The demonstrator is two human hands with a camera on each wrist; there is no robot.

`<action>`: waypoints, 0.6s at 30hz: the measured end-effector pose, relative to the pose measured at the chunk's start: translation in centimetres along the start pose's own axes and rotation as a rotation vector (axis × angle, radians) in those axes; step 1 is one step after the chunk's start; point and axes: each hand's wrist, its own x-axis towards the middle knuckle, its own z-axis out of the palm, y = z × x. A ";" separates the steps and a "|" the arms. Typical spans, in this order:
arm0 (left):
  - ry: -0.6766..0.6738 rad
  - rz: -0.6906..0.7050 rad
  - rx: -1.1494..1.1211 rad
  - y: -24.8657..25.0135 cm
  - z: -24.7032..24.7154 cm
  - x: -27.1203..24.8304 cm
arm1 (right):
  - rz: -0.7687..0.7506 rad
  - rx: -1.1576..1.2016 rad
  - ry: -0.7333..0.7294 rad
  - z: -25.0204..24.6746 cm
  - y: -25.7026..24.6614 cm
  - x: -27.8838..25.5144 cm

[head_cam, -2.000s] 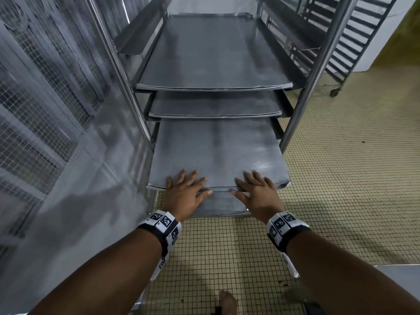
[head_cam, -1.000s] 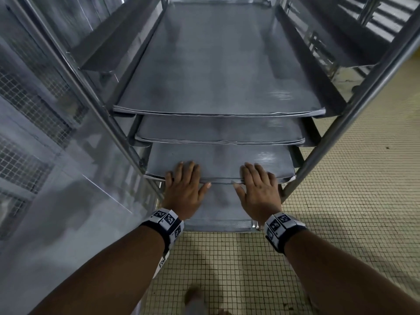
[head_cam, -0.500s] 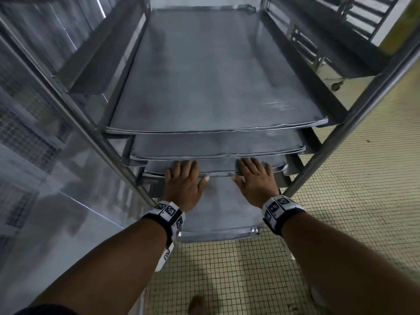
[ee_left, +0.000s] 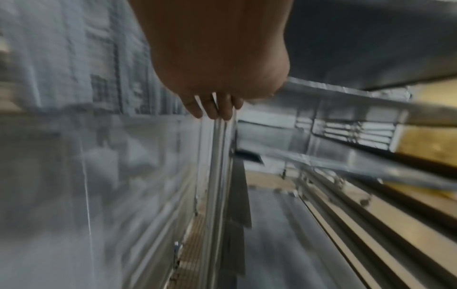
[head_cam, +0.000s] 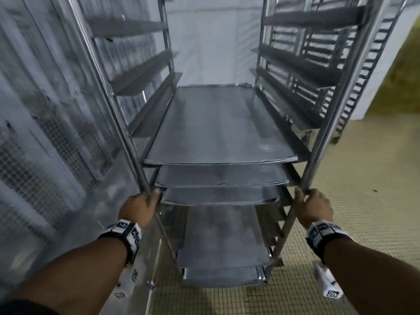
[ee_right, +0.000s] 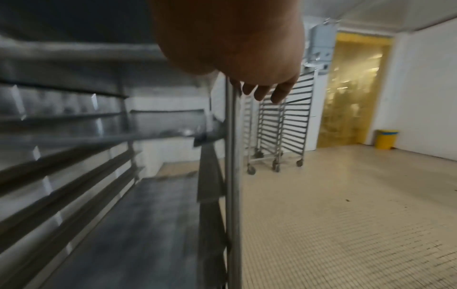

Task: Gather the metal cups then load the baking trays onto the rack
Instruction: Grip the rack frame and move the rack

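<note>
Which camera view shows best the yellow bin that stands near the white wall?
The right wrist view: the yellow bin stands whole on the floor beside the wall, near the yellow doorway. The head view and the left wrist view do not show it at all.

I am looking at the rack (head_cam: pixel 322 142) straight ahead, with my left hand (head_cam: pixel 138 208) wrapping its front left post (head_cam: pixel 118 123) and my right hand (head_cam: pixel 314 208) wrapping its front right post (head_cam: pixel 341 105). Trays (head_cam: pixel 218 126) are sitting stacked on the runners between the posts. More racks (ee_right: pixel 279 125) are standing behind, to the right.
</note>
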 end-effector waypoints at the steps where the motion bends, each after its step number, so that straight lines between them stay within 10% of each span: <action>1: 0.069 -0.048 -0.023 0.1 -1.5 0.7 | 0.030 0.059 0.057 -1.5 -0.3 1.1; 7: 0.449 -0.067 -0.366 5.7 -10.5 4.7 | -0.193 0.280 0.320 -11.0 -6.6 6.3; 18: 0.704 0.033 -0.558 16.7 -25.9 9.4 | -0.342 0.526 0.604 -24.1 -17.1 10.2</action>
